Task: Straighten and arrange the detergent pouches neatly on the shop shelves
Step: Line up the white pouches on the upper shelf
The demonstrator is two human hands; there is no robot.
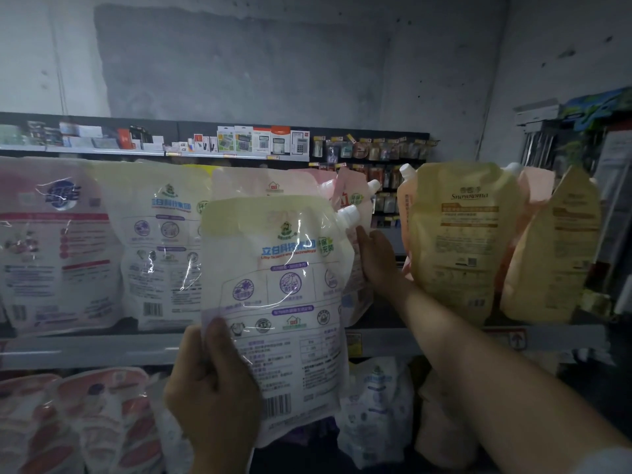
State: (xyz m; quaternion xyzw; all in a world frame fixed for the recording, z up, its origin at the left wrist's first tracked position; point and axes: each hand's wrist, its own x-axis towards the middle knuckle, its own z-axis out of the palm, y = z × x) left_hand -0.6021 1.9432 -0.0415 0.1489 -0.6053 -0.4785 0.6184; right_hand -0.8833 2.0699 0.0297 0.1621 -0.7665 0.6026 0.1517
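Note:
My left hand (pixel 213 398) grips the lower left edge of a white and pale-yellow detergent pouch (pixel 277 302) with a spout cap at its top right, held upright in front of the shelf. My right hand (pixel 378 258) reaches behind that pouch's right side and rests against a pink pouch (pixel 355 206) standing on the shelf; whether it grips it is unclear. More pouches stand on the shelf: a pink-and-white one (pixel 54 244) at the left, a white one (pixel 160 244) beside it, and yellow-orange ones (pixel 461 234) to the right.
The grey shelf edge (pixel 102 347) runs across the middle. Below it lie more pouches, red-patterned (pixel 78 422) at the left and white (pixel 376 405) at the centre. A far shelf (pixel 205 142) holds calculators and stationery. A crowded rack (pixel 608 200) stands at the right.

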